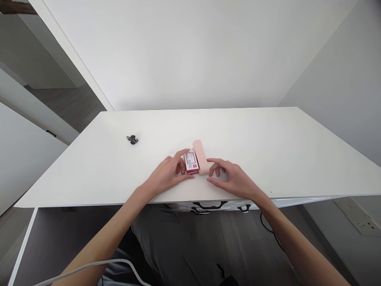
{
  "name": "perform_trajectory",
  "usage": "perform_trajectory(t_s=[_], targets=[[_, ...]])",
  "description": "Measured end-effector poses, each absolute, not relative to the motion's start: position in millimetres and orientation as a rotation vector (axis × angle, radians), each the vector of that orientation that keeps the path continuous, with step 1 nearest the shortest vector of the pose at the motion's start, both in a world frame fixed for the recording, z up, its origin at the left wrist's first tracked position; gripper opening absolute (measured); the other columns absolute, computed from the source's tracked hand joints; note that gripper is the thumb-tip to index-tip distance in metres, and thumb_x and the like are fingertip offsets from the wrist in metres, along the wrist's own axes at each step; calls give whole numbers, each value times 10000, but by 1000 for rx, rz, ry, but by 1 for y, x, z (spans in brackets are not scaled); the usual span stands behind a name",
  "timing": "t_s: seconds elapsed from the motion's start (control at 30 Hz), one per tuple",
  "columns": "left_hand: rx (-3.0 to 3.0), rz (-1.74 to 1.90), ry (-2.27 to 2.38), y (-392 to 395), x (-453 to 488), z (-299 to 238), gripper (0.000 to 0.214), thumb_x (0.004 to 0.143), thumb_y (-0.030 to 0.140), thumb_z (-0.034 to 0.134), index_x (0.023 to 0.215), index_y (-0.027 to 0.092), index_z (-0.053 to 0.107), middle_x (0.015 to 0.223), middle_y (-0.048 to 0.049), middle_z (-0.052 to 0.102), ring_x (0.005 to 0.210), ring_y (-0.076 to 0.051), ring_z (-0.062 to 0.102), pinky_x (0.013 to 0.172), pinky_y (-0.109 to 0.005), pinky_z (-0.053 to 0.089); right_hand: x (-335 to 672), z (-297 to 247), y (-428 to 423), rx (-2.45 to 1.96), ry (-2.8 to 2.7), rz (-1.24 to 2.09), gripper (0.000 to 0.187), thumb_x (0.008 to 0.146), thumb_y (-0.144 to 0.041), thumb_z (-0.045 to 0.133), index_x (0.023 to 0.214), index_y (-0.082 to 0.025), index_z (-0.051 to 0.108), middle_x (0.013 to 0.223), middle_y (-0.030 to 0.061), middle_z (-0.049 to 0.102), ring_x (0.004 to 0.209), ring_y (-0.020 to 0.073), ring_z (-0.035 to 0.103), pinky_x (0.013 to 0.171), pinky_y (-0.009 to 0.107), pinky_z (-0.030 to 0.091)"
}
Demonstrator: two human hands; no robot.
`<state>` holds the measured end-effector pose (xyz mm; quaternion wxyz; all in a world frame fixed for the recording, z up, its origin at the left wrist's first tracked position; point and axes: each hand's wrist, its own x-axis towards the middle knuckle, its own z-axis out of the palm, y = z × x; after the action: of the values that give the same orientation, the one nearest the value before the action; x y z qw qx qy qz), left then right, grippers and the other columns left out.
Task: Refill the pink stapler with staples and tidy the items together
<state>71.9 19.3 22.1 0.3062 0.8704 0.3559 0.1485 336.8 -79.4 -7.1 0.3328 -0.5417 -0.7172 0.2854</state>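
Observation:
A small red and white box point(191, 162) lies near the front edge of the white table point(268, 143), right beside a pale pink stapler point(200, 156). My left hand point(168, 171) rests on the table at the box's left side, thumb and fingertips curled against the box. My right hand point(230, 177) sits just right of the pink stapler, fingers bent and apart, the index fingertip close to its side; whether it touches is unclear.
A small black key bunch point(132, 139) lies on the table's left part. Walls stand behind and to the right of the table. Below the front edge I see black cables point(208, 206) and a white cable point(113, 264) near my left forearm.

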Motion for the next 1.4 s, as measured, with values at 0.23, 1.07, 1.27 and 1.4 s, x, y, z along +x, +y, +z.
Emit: perform_trajectory(t_s=[0.23,1.07,1.27,1.4], targets=[[2339,431,992,20,68,19,822,876,583,786,1550,286,422,987,-15,669,921,-248,632,870,-407,510,338,-9,-78,-1409,-1881,740,484,983,-411,670,1448,-329,563,1059,11,774,916,224,660,960,441,540],[2320,589,1009,27,64,3,995,792,629,859,1586,344,333,1424,-75,660,1298,-323,617,1148,-544,439,337,-6,-80,-1424,-1880,747,473,984,-415,675,1437,-330,567,1042,3,770,917,220,652,959,434,534],[2356,643,957,28,53,9,943,817,634,834,1570,327,357,1479,-87,614,1250,-290,630,1071,-487,502,337,-6,-80,-1445,-1870,746,478,987,-426,675,1443,-330,570,1036,8,772,907,222,661,939,429,542],[2390,848,1169,42,30,16,558,965,543,666,1436,286,512,1438,-99,623,1248,-287,621,1065,-479,503,336,-7,-80,-1455,-1859,742,481,994,-446,655,1452,-329,566,1025,21,777,899,234,676,920,440,552]])
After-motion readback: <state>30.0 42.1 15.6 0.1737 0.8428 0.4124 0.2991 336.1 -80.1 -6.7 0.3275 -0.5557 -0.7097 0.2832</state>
